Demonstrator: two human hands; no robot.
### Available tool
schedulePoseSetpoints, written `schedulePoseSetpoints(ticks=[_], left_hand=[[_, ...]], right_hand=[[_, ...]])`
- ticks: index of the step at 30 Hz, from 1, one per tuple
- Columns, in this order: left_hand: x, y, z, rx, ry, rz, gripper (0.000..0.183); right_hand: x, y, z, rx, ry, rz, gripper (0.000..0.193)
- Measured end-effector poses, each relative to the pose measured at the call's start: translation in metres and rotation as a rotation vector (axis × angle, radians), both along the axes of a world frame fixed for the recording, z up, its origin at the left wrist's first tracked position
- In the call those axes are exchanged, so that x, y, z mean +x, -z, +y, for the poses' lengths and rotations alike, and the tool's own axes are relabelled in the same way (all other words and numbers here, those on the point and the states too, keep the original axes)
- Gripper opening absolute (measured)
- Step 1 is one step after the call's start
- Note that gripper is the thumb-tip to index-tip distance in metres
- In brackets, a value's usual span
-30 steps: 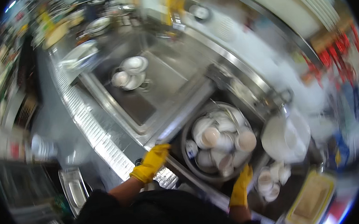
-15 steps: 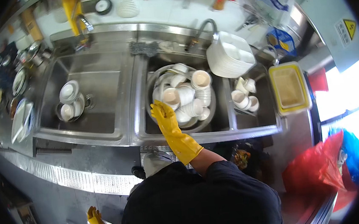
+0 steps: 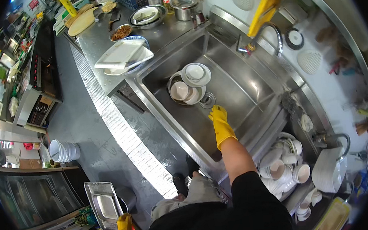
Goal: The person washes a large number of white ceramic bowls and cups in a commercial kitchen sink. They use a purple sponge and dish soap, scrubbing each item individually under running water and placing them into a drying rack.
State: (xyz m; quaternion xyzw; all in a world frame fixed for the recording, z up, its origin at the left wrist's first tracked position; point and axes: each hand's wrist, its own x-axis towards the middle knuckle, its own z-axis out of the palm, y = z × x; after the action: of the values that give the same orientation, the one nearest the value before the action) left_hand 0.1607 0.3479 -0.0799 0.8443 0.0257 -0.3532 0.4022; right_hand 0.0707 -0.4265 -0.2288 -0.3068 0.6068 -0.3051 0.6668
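Observation:
My left hand (image 3: 124,228), in a yellow rubber glove, is low at the left, its fingers closed on the corner of a rectangular metal tray (image 3: 92,194). A smaller, pale rectangular tray (image 3: 105,207) lies inside that one. Over the left sink (image 3: 238,88), my right hand (image 3: 220,121), also yellow-gloved, reaches out with fingers loosely apart and nothing in them. Just beyond its fingertips is the sink drain (image 3: 207,100). Close by, white bowls (image 3: 179,90) sit in a round metal dish, and another bowl (image 3: 195,72) rests on a plate (image 3: 203,80).
White dishes (image 3: 276,169) are heaped in a sink on the right, near a tall white stack (image 3: 327,170). White rectangular dishes (image 3: 122,54) overhang the left counter's edge. White buckets (image 3: 64,150) stand beyond the floor grating (image 3: 120,133). A faucet (image 3: 269,35) arches behind the left sink.
The view has turned left, so the sinks slid rightward. My right hand has moved from the heaped dishes to over the left sink. My left hand stays at the metal tray.

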Motion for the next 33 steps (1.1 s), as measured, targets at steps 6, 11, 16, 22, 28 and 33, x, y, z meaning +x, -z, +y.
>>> schedulePoseSetpoints(ticks=[6, 11, 16, 22, 28, 33], left_hand=[[-0.056, -0.034, 0.027, 0.423, 0.008, 0.037, 0.022], [-0.079, -0.04, -0.014, 0.458, -0.062, 0.102, 0.023], [-0.079, -0.045, -0.043, 0.469, -0.078, 0.102, 0.023], [-0.053, -0.048, -0.061, 0.472, -0.036, 0.059, 0.023], [-0.044, -0.049, -0.07, 0.477, -0.005, 0.031, 0.024], [-0.036, -0.048, -0.071, 0.473, 0.023, 0.017, 0.024]], right_hand=[[0.085, 0.07, -0.065, -0.075, -0.371, 0.52, 0.036], [0.106, 0.087, -0.094, -0.027, -0.453, 0.602, 0.033], [0.106, 0.087, -0.106, 0.195, -0.345, 0.33, 0.03], [0.103, 0.104, -0.102, 0.468, -0.077, -0.028, 0.019], [0.1, 0.121, -0.088, 0.284, -0.004, -0.066, 0.016], [0.09, 0.122, -0.086, 0.166, 0.032, -0.092, 0.014]])
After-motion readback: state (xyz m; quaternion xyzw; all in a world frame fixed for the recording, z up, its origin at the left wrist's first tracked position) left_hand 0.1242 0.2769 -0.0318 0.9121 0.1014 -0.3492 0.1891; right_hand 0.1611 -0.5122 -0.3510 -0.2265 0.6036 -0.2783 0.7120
